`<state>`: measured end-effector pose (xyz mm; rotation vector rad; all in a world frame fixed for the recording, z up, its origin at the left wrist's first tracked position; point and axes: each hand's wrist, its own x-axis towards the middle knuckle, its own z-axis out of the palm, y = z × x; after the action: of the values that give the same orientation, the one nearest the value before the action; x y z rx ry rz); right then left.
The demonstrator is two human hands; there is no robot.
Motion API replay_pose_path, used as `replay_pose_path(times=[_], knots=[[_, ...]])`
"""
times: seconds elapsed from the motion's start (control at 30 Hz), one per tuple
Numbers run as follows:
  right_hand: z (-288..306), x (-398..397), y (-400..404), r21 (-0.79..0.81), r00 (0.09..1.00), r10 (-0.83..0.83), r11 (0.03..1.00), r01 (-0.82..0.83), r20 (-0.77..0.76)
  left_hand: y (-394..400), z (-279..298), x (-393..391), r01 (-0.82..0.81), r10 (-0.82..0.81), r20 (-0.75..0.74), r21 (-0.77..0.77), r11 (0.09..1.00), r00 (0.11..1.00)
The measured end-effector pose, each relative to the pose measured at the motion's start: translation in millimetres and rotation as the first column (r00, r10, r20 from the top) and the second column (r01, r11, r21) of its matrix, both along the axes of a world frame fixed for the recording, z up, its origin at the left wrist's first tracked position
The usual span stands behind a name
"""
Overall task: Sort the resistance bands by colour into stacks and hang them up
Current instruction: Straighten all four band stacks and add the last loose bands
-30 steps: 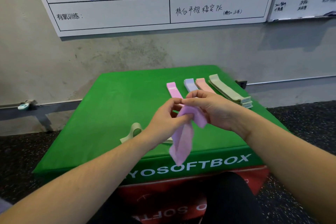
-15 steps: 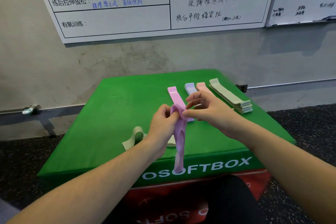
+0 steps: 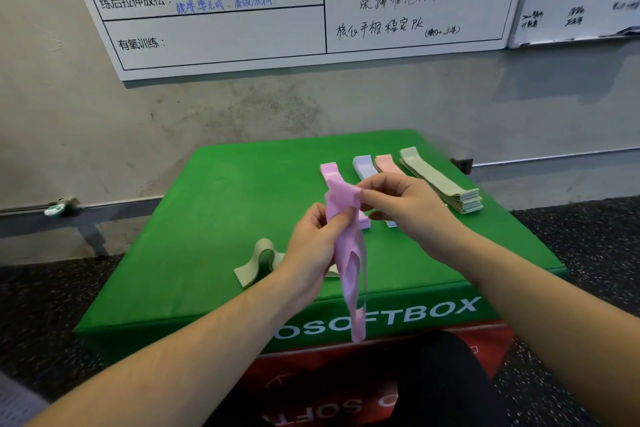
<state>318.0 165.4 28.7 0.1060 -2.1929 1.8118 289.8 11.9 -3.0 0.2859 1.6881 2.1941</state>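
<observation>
A pink-purple resistance band (image 3: 349, 267) hangs down in front of the green soft box (image 3: 221, 218). My left hand (image 3: 311, 250) grips it partway down. Its top end is pinched by my right hand (image 3: 401, 204). Behind my hands, flat stacks lie side by side on the box: pink-purple (image 3: 330, 172), pale blue (image 3: 363, 165), salmon pink (image 3: 386, 163) and a tall grey-green stack (image 3: 446, 187). My hands hide the near ends of the first three. One loose grey-green band (image 3: 258, 262) lies curled on the box to the left of my left hand.
The green box stands on a red box (image 3: 491, 350), against a concrete wall. Whiteboards (image 3: 277, 21) hang on the wall above. A rail (image 3: 104, 206) runs along the wall's base. Dark speckled floor (image 3: 588, 246) surrounds the boxes.
The band was bunched between my hands; now it hangs longer and straighter. My right hand has lifted its top end a little, and my left hand holds it lower down.
</observation>
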Motion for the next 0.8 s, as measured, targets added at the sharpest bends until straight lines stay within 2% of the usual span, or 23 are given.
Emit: replay_pose_path(times=[0.07,0.23,0.33,0.43,0.63,0.7,0.8], knots=[[1,-1,-2,-0.102,0.999,0.006,0.995,-0.002,0.037,-1,-1,0,0.012,-0.013,-0.031,-0.027,1.0,0.999],[1,0,-1,-0.233,0.994,0.081,0.97,-0.062,0.071,-7,-3,-3,0.023,-0.037,-0.114,-0.122,0.992,0.993],[3,0,3,-0.146,0.999,0.037,0.989,-0.035,0.009,-11,1,-5,0.06,-0.09,-0.173,-0.169,0.984,0.981],[3,0,9,-0.031,0.997,0.009,0.999,-0.011,-0.077,-12,8,-6,0.087,-0.117,-0.205,-0.152,0.985,0.972],[6,3,16,0.017,0.991,0.054,0.998,-0.052,-0.12,-7,11,-8,-0.028,-0.074,-0.417,-0.234,0.972,0.906],[5,5,19,0.009,0.994,0.057,0.998,-0.057,-0.092,-5,12,-9,-0.073,-0.054,-0.472,-0.246,0.966,0.88],[4,8,22,-0.127,0.996,0.093,0.988,-0.094,-0.009,-3,11,-12,-0.128,-0.058,-0.547,-0.296,0.946,0.835]])
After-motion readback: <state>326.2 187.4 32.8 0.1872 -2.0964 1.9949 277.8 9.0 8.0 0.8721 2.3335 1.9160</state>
